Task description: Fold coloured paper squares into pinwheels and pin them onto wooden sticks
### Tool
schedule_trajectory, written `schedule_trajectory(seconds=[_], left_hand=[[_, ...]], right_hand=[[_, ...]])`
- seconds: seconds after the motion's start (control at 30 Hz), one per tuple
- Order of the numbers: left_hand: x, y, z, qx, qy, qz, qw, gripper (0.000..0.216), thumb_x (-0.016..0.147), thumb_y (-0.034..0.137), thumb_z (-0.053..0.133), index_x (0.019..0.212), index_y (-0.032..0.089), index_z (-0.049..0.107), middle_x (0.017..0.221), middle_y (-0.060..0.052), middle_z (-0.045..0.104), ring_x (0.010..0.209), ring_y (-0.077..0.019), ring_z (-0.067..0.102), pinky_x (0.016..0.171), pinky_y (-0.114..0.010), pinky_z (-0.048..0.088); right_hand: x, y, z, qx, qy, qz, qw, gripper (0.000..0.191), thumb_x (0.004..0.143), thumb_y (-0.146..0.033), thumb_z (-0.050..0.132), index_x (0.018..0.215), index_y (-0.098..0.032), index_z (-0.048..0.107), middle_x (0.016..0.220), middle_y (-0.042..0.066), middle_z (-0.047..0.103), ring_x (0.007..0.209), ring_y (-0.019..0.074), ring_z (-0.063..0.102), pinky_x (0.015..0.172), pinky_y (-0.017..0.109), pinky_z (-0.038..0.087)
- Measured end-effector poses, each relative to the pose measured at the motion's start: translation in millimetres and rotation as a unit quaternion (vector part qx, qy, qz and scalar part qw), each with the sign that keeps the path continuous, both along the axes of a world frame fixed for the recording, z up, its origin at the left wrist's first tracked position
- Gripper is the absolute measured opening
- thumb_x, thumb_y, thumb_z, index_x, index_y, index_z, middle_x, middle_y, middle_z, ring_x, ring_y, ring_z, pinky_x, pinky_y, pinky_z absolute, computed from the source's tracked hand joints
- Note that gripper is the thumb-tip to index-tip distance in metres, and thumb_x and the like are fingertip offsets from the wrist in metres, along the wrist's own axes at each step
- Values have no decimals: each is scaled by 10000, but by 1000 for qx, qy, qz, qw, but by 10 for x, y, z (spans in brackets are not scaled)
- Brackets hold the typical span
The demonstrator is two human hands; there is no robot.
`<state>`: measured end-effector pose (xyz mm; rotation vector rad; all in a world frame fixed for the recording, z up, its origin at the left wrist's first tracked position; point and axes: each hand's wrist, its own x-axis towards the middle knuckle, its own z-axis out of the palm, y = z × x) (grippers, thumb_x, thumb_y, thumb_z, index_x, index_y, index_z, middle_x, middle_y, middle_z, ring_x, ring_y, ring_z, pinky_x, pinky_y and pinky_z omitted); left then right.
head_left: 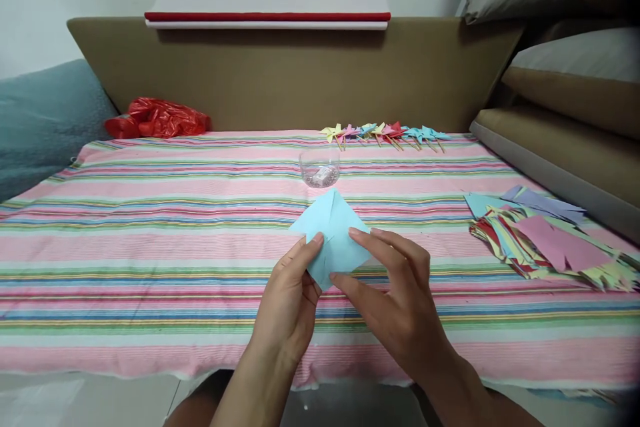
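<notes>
Head camera looks down over two bare forearms that reach forward from the bottom edge. The left hand has its grip closed on a light blue paper square, with the thumb lying on the paper's lower left edge and the fingers tucked behind it. The right hand also has its grip closed on the sheet: the thumb meets the bottom corner, the forefinger stretches across the right side, and the other fingers are curled beside it. The paper stands on one corner like a diamond, held between both hands just above the striped cloth, near the middle of the view. Faint lines that look like creases or cuts cross its face.

The cloth, in pink, green, blue and white bands, covers a low bed. To the right on it lies a pile of cut coloured papers in purple, pink, yellow, red and blue, well apart from the hands. Just beyond the blue sheet stands a clear plastic cup. Farther back, a row of small paper pinwheels on sticks lies along the cloth's far edge. A crumpled red plastic bag sits at the far left corner, against a brown padded backrest. A grey blanket lies at the left, with cushions stacked at the right.
</notes>
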<state>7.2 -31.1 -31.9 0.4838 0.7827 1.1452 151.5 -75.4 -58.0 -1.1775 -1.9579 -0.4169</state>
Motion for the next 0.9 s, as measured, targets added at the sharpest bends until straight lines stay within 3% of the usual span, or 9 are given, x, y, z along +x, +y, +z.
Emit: schedule_trajectory(seconds=[0.2, 0.4, 0.53, 0.9], left_hand=[[-8, -8, -16, 20, -3, -6, 1000, 107, 861, 268, 792, 910, 173, 798, 896, -33, 759, 820, -141, 684, 724, -206, 570], [-1, -47, -18, 40, 62, -17, 997, 136, 858, 344, 794, 922, 224, 795, 989, 2, 738, 936, -142, 639, 829, -230, 563], [12, -67, -21, 62, 90, -27, 994, 134, 853, 347, 796, 832, 216, 772, 908, 1, 702, 909, -145, 602, 812, -239, 540], [30, -82, -2, 102, 153, -62, 981, 184, 883, 388, 758, 873, 205, 773, 912, -14, 668, 882, -157, 554, 824, -270, 497]], right_hand=[[5, 21, 44, -65, 175, 23, 982, 142, 925, -167, 706, 946, -303, 746, 1421, 66, 501, 1313, 316, 487, 1042, 532, 456], [-69, 40, 45, -213, 409, 8, 887, 58, 905, -372, 728, 862, -349, 759, 1422, 20, 534, 1367, 319, 488, 1057, 556, 441], [-77, 72, 42, -263, 472, -13, 842, 106, 854, -424, 762, 826, -322, 773, 1411, 37, 548, 1370, 334, 489, 1092, 556, 410], [-59, 110, 11, -261, 482, -10, 836, 93, 822, -381, 773, 778, -299, 770, 1352, 42, 569, 1339, 314, 512, 1126, 523, 384]])
